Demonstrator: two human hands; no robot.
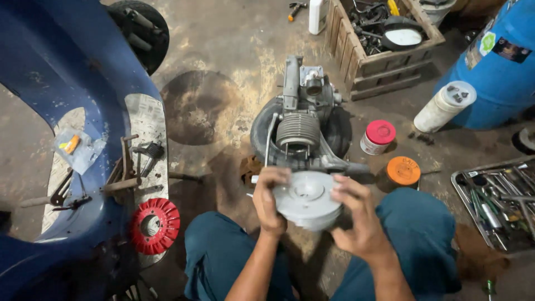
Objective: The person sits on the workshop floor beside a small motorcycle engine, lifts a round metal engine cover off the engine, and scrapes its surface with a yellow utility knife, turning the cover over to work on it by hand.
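I hold a round grey cover point(307, 199) with both hands, right in front of my knees. My left hand point(270, 202) wraps its left edge and my right hand point(359, 214) wraps its right edge, so each grip is clamped on the cover. Its flat face points up at me. The engine point(301, 127) lies on the floor just past the cover, touching it or nearly so, and its long side runs away from me. Both hands are about as close to it. My arms reach forward between my legs, bent a little. A red can point(378, 136) and an orange lid point(403, 170) sit to the right.
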